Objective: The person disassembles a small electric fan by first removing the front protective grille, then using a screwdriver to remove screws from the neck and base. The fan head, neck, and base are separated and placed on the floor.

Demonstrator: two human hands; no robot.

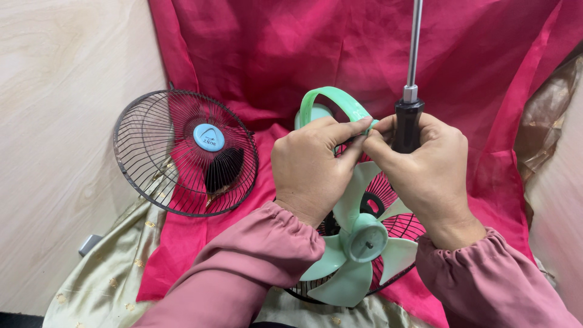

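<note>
Mid-frame, left hand (310, 167) pinched green band (334, 97); right hand (425, 164) gripped screwdriver (408, 121) and band end, above fan blade (358, 243). Front grille (182, 152) lay mid-left.

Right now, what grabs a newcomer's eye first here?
Centre frame, the left hand and right hand meet, pinching a mint-green plastic band; the right hand also holds a screwdriver upright. Below them, a mint-green fan blade sits in a rear wire guard. At left, the detached front grille leans on magenta cloth.
</note>
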